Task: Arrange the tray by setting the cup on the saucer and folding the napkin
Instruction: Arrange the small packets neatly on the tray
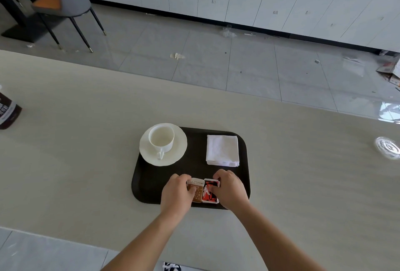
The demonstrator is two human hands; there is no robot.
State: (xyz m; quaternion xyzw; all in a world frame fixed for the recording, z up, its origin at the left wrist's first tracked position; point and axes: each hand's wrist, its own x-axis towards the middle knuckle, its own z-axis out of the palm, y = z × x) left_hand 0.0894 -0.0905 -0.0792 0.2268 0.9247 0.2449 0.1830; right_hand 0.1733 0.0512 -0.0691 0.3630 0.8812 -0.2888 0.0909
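Observation:
A dark tray (151, 181) lies on the pale counter. At its far left a white cup (161, 138) stands upright on a white saucer (177, 154), handle toward me. A white napkin (222, 150) lies folded into a square at the far right of the tray. Along the tray's near edge sit two small packets side by side. My left hand (176, 193) grips the brown packet (197, 193). My right hand (230, 188) grips the red and black packet (210, 194).
A dark bottle (7, 112) stands at the counter's left edge. A clear round lid (387, 147) lies at the far right. Beyond the counter are a tiled floor with scraps, a chair (69, 0) and white cabinets.

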